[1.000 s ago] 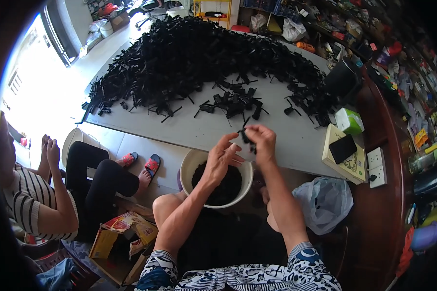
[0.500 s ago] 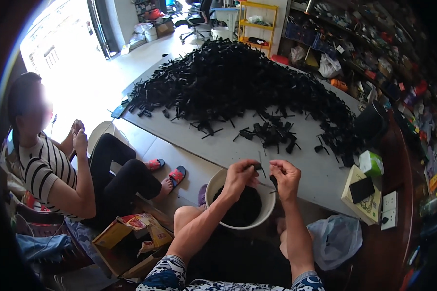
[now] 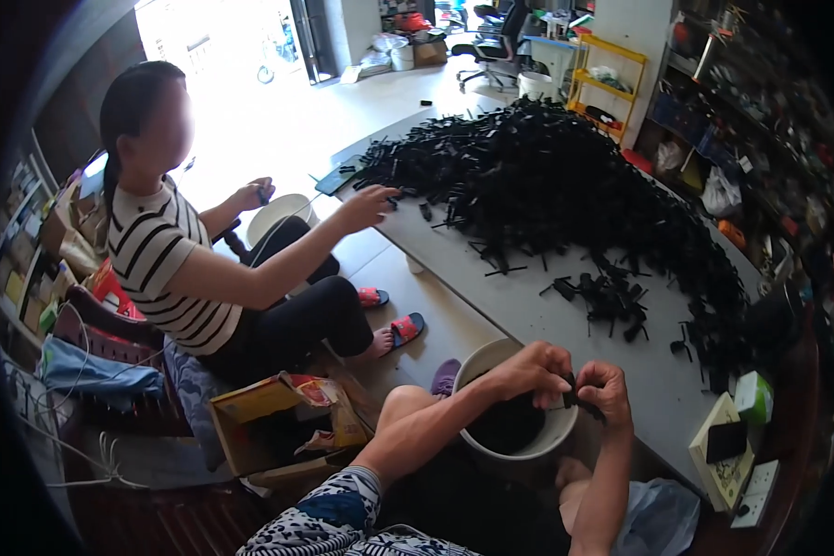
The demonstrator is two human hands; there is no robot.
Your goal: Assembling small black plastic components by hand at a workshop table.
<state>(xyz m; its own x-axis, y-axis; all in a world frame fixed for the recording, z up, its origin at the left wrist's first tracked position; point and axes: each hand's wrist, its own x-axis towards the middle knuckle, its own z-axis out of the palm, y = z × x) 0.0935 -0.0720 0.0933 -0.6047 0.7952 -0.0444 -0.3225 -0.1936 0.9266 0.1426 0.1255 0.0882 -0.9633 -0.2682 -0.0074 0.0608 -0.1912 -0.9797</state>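
Beside the grey desk's [image 3: 528, 310] near edge, both hands, left [image 3: 531, 369] and right [image 3: 607, 389], pinch a small black plastic part [image 3: 569, 393], apparently light and stiff, over a white bucket [image 3: 556, 434].

An open cardboard box [image 3: 273, 422] in yellow and brown, its flaps splayed and printed red in places, sits on the floor at lower centre-left of the frame. At lower right, on the table's edge, a small green-and-white carton [image 3: 753, 398] stands just above a pale, flat, book-like package [image 3: 725, 456] with a dark phone [image 3: 726, 442] lying on it (its screen is black). The shelves along the right edge hold many small coloured packets, too blurred to tell apart.
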